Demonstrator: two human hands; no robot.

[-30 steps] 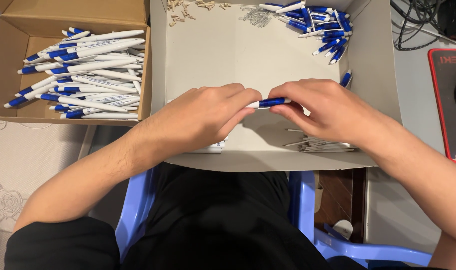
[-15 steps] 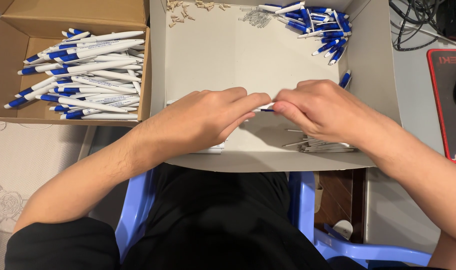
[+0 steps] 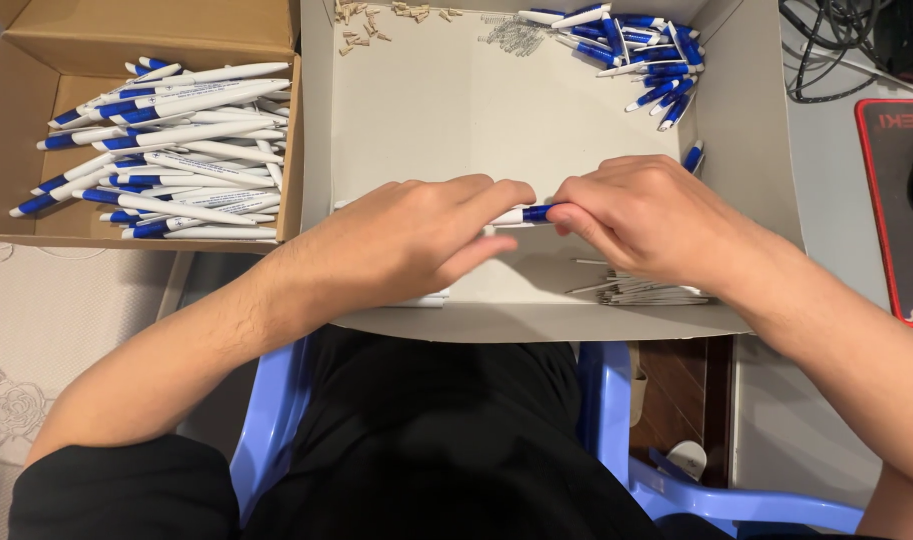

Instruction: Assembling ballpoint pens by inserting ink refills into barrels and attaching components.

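Both hands meet over a shallow grey cardboard tray (image 3: 757, 130) on my lap. My left hand (image 3: 417, 240) grips the white barrel of a pen (image 3: 525, 214), and my right hand (image 3: 647, 215) grips its blue end. The pen lies level between them, mostly covered by fingers. A pile of blue pen parts (image 3: 642, 50) sits in the tray's far right corner. Thin white refills (image 3: 642, 290) lie under my right wrist.
A brown box (image 3: 7, 130) at the left holds several finished white and blue pens (image 3: 167, 140). Small springs (image 3: 512, 35) and tan bits (image 3: 377, 18) lie along the tray's far edge. A blue plastic chair (image 3: 617, 440) is below; a red-edged mat (image 3: 892, 200) and cables (image 3: 827, 50) are at right.
The hands have drawn closer together on the pen, so less of its blue part shows between them. Nothing else has moved.
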